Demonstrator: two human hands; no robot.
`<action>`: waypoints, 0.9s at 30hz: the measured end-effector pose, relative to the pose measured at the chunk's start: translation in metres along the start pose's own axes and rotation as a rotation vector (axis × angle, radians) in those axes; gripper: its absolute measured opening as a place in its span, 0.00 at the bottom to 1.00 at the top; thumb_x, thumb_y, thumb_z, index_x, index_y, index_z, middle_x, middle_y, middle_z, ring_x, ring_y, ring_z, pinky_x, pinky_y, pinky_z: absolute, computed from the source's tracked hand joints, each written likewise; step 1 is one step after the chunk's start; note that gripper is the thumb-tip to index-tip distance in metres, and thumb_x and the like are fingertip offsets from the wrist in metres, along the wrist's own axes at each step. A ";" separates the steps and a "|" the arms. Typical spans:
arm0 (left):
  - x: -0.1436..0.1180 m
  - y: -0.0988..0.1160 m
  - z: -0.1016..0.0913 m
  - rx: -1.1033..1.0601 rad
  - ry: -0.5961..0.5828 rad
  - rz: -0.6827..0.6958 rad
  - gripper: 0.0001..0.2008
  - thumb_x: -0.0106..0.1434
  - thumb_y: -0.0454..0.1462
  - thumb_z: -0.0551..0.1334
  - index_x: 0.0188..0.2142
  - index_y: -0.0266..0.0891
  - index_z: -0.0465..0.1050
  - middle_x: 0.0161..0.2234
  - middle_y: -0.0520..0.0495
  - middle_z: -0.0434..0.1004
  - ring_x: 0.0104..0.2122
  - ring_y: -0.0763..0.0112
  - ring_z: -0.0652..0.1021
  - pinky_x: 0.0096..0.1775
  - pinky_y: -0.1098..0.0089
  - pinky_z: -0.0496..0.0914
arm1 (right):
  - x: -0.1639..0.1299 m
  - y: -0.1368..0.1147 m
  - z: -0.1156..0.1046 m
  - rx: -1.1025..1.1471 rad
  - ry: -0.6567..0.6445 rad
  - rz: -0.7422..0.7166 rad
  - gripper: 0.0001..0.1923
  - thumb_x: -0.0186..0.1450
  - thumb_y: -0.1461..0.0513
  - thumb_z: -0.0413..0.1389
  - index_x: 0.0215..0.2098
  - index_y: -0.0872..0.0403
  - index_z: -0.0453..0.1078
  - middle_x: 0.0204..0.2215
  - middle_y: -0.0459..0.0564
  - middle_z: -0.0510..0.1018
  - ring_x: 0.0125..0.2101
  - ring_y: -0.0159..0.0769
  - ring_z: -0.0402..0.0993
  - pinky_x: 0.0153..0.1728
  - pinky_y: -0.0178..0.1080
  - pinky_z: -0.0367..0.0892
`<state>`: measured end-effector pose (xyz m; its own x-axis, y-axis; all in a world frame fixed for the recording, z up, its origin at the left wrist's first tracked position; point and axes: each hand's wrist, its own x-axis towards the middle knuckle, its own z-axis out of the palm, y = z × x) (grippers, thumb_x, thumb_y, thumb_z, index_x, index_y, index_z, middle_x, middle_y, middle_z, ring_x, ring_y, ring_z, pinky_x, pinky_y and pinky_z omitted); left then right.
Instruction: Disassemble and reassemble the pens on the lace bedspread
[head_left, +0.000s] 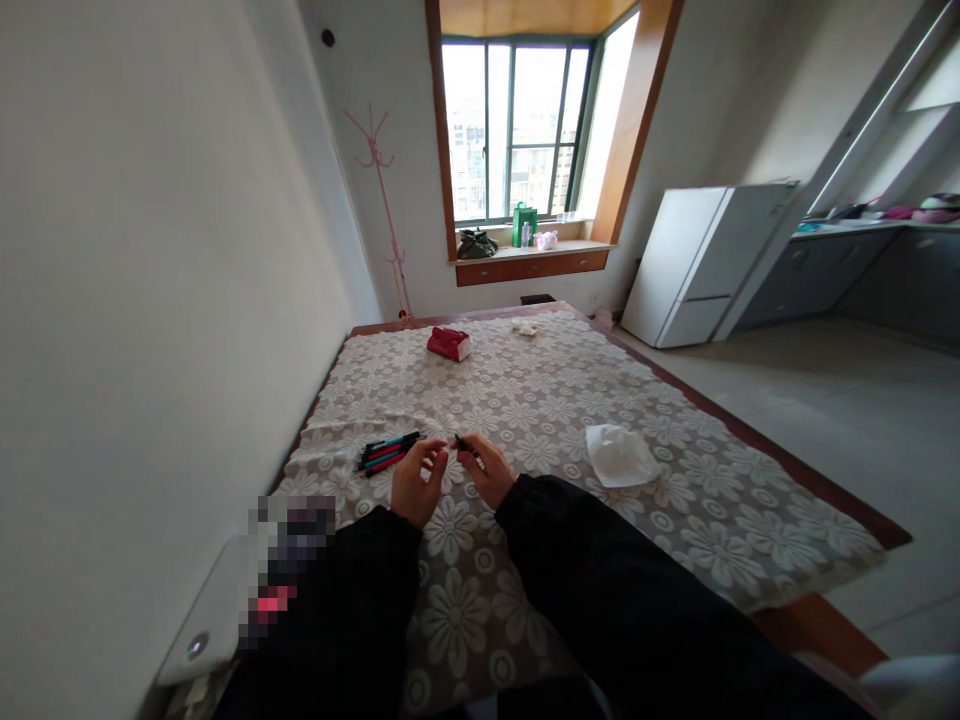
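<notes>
Big table (675, 480) with a floral lace cloth filled most of the view. A white tissue (619, 455) lay right of the hands and a red box (448, 343) sat at the far end. Both hands met near the middle: left hand (417, 485) and right hand (489, 470) pinched a small dark pen (460, 443) between the fingertips. A bunch of pens (388, 453) lay just left.

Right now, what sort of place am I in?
Probably a small flat: a fridge beside a kitchen counter, a coat stand by the window, and a table with a flowered cloth.
</notes>
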<state>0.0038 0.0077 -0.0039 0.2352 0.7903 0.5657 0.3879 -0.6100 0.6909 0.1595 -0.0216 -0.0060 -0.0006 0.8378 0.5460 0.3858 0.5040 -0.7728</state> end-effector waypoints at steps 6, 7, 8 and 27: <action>0.000 0.005 0.000 -0.033 -0.054 0.050 0.08 0.65 0.41 0.57 0.41 0.41 0.70 0.33 0.49 0.75 0.31 0.73 0.76 0.31 0.73 0.70 | -0.001 0.001 0.002 0.145 -0.018 0.010 0.06 0.67 0.62 0.48 0.40 0.52 0.65 0.31 0.46 0.76 0.33 0.34 0.74 0.38 0.37 0.69; 0.000 0.005 0.000 -0.031 -0.049 0.051 0.08 0.65 0.41 0.57 0.41 0.41 0.70 0.34 0.49 0.75 0.31 0.73 0.76 0.31 0.73 0.70 | -0.001 0.001 0.001 0.132 -0.013 0.011 0.05 0.67 0.62 0.48 0.40 0.52 0.65 0.32 0.47 0.76 0.34 0.34 0.75 0.39 0.38 0.69; 0.000 0.006 -0.001 -0.025 -0.041 0.053 0.08 0.65 0.40 0.57 0.41 0.41 0.70 0.34 0.49 0.75 0.31 0.73 0.75 0.31 0.73 0.70 | -0.001 0.000 0.001 0.116 -0.004 0.013 0.05 0.67 0.62 0.48 0.40 0.51 0.64 0.32 0.47 0.76 0.35 0.35 0.75 0.40 0.38 0.69; 0.001 -0.003 -0.001 -0.016 -0.038 0.043 0.08 0.64 0.40 0.58 0.42 0.42 0.70 0.35 0.49 0.73 0.32 0.73 0.75 0.32 0.72 0.71 | 0.002 0.014 -0.003 -0.339 -0.121 -0.058 0.07 0.67 0.65 0.50 0.42 0.51 0.67 0.36 0.50 0.76 0.38 0.39 0.72 0.42 0.40 0.66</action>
<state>0.0021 0.0099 -0.0047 0.2852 0.7650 0.5775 0.3629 -0.6438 0.6736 0.1678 -0.0131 -0.0149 -0.1326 0.8389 0.5279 0.6660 0.4699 -0.5794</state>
